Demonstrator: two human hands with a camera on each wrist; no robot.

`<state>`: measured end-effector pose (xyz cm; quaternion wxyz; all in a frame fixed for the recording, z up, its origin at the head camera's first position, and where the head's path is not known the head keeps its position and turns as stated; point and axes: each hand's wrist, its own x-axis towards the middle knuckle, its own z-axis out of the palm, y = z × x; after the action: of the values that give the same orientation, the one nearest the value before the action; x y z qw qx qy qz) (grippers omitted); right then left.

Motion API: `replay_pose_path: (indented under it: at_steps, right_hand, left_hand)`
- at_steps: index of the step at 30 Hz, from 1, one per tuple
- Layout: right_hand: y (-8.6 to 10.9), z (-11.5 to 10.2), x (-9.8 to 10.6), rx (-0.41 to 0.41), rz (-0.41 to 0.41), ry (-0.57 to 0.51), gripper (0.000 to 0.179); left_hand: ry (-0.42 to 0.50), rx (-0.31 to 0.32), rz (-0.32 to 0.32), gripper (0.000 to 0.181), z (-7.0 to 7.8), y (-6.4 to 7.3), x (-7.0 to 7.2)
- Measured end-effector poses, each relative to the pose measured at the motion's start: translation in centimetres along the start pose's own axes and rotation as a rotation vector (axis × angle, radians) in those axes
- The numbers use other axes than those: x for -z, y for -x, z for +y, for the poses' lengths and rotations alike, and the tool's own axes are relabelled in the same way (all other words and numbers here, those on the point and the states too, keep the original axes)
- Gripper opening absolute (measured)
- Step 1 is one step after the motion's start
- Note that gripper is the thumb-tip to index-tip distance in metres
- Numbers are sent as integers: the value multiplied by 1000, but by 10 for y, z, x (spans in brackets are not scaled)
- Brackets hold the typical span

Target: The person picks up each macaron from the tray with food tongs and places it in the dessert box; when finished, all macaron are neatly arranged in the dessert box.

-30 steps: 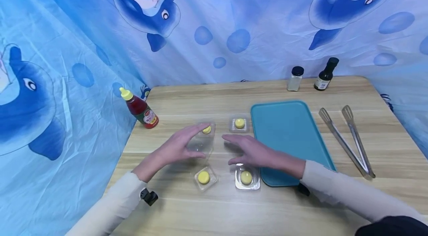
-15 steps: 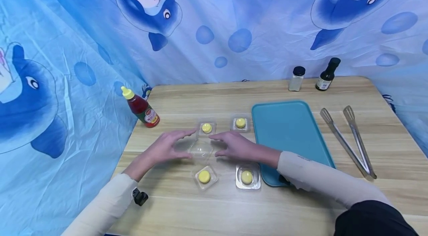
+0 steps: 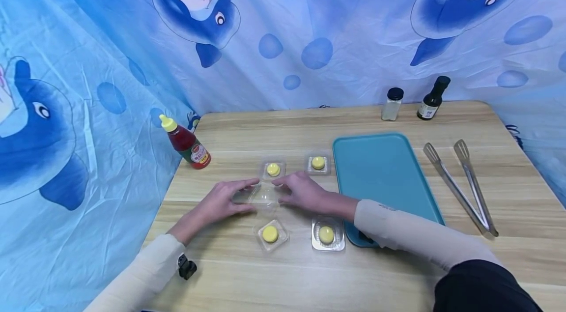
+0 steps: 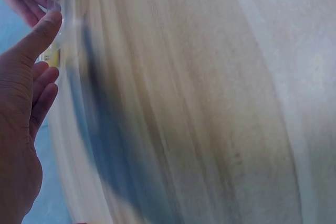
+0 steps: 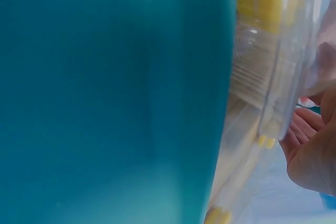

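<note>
A clear plastic lid (image 3: 265, 195) lies just in front of a small clear box (image 3: 267, 177) with a round yellow sweet (image 3: 273, 169) in it; whether the two are joined cannot be told. On the lid's left side is my left hand (image 3: 221, 201), thumb and forefinger spread apart near its edge. My right hand (image 3: 302, 193) comes from the other side, fingertips at the lid's right edge. In the left wrist view my left hand (image 4: 23, 77) has its thumb by clear plastic and its other fingers loose. Much of the lid is too see-through to make out.
Other clear boxes with yellow sweets stand at the back (image 3: 317, 162), front left (image 3: 270, 234) and front right (image 3: 327, 234). A blue tray (image 3: 380, 164) lies under my right forearm. Tongs (image 3: 460, 184), a sauce bottle (image 3: 429, 100), a shaker (image 3: 391, 105) and a ketchup bottle (image 3: 190, 147) stand around.
My right hand has moved left from beside the tray to the lid. My left hand has drawn back from over the yellow sweet to the lid's left side, uncovering the sweet.
</note>
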<state>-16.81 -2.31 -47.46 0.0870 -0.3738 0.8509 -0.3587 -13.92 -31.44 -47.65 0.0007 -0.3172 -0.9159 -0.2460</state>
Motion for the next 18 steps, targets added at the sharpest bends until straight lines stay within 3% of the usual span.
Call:
replay_pose_path:
  at_steps: [7,18]
  right_hand:
    - [-1,-1,-5,5,67,-55,45]
    - [2,-9,4,-27,112,-170,45]
  left_hand:
    - [39,20,7,76,2,0,-1]
    - [64,-42,81,85,9,-4,2]
